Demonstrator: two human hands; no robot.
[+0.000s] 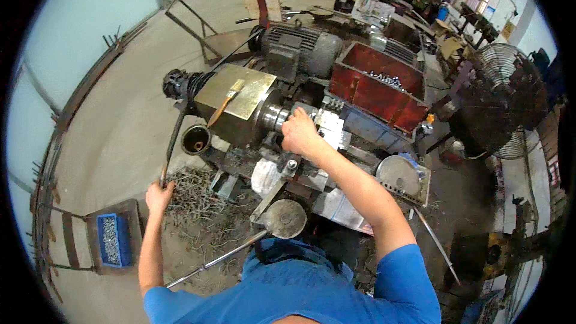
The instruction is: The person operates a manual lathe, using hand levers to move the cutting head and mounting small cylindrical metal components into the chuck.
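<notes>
Workshop lathe, outstretched hands gripping.

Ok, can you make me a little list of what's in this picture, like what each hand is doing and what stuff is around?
Place: workshop with a grimy metal lathe-like machine
Left hand: grips the long dark metal lever
Right hand: rests at the shiny steel chuck
On the machine: wooden-handled paintbrush on the brass-coloured cover
Behind: red metal bin holding small silvery parts
Left on the floor: blue plastic tray of small metal pieces
Right: round black wire-cage fan
</notes>
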